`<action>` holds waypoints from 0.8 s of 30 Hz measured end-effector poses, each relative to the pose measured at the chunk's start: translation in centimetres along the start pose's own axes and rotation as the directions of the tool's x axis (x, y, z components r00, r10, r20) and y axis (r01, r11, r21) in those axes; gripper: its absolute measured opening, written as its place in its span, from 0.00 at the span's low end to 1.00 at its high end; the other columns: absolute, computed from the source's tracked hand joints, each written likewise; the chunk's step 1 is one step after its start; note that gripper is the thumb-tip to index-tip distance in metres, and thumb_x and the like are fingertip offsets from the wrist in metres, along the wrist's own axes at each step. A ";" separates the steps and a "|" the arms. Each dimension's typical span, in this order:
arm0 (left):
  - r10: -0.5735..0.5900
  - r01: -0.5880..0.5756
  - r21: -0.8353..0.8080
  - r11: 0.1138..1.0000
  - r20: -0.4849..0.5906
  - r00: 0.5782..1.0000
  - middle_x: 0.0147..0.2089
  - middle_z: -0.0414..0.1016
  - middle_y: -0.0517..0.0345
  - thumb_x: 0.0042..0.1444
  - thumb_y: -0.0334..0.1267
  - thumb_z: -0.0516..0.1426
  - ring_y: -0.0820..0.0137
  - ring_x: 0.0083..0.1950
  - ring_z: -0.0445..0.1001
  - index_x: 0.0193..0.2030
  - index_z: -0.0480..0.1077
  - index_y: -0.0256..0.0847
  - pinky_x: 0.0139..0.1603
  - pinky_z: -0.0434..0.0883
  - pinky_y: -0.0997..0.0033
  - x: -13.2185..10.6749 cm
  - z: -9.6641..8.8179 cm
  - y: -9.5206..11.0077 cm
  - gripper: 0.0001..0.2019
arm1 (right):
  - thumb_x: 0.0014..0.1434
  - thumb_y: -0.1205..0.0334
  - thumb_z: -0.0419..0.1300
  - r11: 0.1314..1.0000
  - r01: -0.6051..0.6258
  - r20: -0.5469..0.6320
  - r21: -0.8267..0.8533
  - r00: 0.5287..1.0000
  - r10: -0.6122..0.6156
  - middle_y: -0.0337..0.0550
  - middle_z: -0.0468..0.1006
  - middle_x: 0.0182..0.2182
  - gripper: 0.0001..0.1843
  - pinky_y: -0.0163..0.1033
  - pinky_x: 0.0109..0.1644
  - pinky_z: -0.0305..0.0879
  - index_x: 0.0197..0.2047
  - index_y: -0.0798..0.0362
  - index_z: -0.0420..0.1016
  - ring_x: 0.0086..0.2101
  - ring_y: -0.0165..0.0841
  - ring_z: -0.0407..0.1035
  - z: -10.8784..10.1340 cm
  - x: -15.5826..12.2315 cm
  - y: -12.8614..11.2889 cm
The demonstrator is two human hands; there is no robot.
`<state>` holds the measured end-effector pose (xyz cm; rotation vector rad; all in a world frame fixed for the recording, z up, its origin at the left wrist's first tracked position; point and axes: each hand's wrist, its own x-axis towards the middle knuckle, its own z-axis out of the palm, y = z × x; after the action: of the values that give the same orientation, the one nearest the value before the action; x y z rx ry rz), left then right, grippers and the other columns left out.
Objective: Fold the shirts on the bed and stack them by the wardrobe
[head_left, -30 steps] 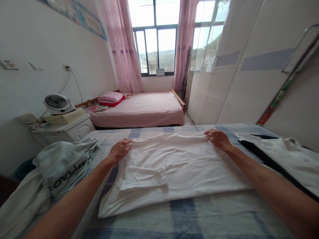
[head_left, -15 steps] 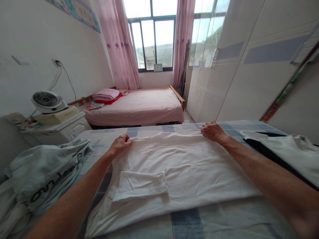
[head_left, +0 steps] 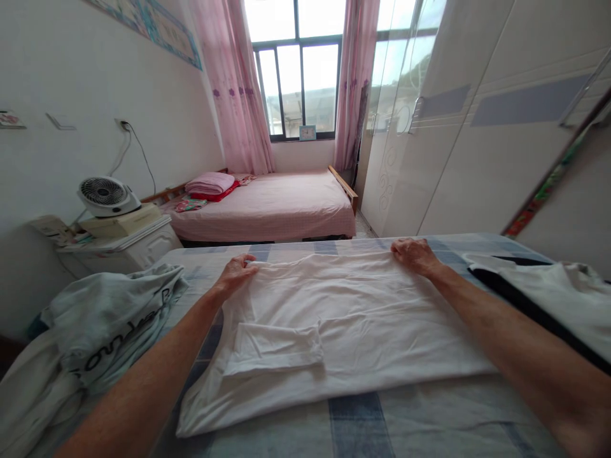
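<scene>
A white garment (head_left: 344, 324) lies spread flat on a blue-checked bed (head_left: 382, 420), with a sleeve folded onto it at the lower left. My left hand (head_left: 236, 270) pinches the garment's far left corner, fingers curled on the cloth. My right hand (head_left: 414, 254) grips the far right corner the same way. Both arms reach forward across the bed.
A pale printed shirt (head_left: 105, 318) is heaped at the left edge of the bed. A white and black garment (head_left: 548, 292) lies at the right. Beyond stand a pink bed (head_left: 272, 207), a white nightstand (head_left: 124, 245) with a fan (head_left: 105, 194), and a wardrobe (head_left: 477, 127).
Both hands have stayed on the far corners of the white garment, and the cloth lies much as before. The camera view has shifted a little.
</scene>
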<state>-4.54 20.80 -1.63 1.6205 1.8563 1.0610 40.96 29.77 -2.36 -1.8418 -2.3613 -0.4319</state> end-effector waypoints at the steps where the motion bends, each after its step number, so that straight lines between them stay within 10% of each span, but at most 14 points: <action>1: 0.003 -0.003 0.001 1.000 -0.008 1.000 0.24 0.67 0.62 0.38 0.47 0.57 0.71 0.27 0.65 0.45 0.72 0.32 0.29 0.62 0.73 0.0 -0.1 0.0 0.27 | 0.60 0.65 0.47 1.000 -0.020 -0.037 -0.007 0.999 0.020 0.50 0.78 0.40 0.14 0.42 0.41 0.55 0.38 0.55 0.75 0.41 0.38 0.70 -0.4 -0.1 -0.1; 10: 0.158 -0.143 -0.255 0.956 0.040 0.987 0.36 0.76 0.56 0.46 0.45 0.58 0.70 0.31 0.72 0.63 0.61 0.35 0.32 0.68 0.72 -5.7 -3.6 2.3 0.36 | 0.63 0.63 0.47 0.987 0.108 -0.419 -0.117 0.896 -0.148 0.50 0.77 0.36 0.14 0.45 0.46 0.54 0.40 0.57 0.72 0.39 0.40 0.69 -3.5 -6.4 1.5; 16: 0.270 -0.290 0.123 0.949 0.160 0.950 0.49 0.77 0.54 0.51 0.40 0.53 0.63 0.47 0.74 0.57 0.69 0.41 0.52 0.68 0.64 -11.5 -4.2 -1.2 0.25 | 0.64 0.62 0.45 0.956 0.258 -0.342 -0.141 0.893 -0.292 0.49 0.77 0.40 0.15 0.47 0.51 0.53 0.38 0.53 0.72 0.43 0.40 0.68 -1.6 -14.3 2.8; 24: 0.198 -0.243 0.209 0.947 0.216 0.956 0.47 0.77 0.55 0.56 0.45 0.50 0.65 0.45 0.74 0.61 0.65 0.41 0.49 0.68 0.68 -13.3 -3.5 -0.6 0.26 | 0.63 0.64 0.46 0.976 0.215 -0.301 -0.036 0.929 -0.216 0.47 0.78 0.42 0.14 0.47 0.52 0.54 0.38 0.52 0.73 0.46 0.40 0.69 -0.9 -14.8 2.6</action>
<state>-4.80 7.08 -1.94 2.0313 1.7525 0.7580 47.18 16.35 -5.02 -1.3989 -2.3510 -0.6868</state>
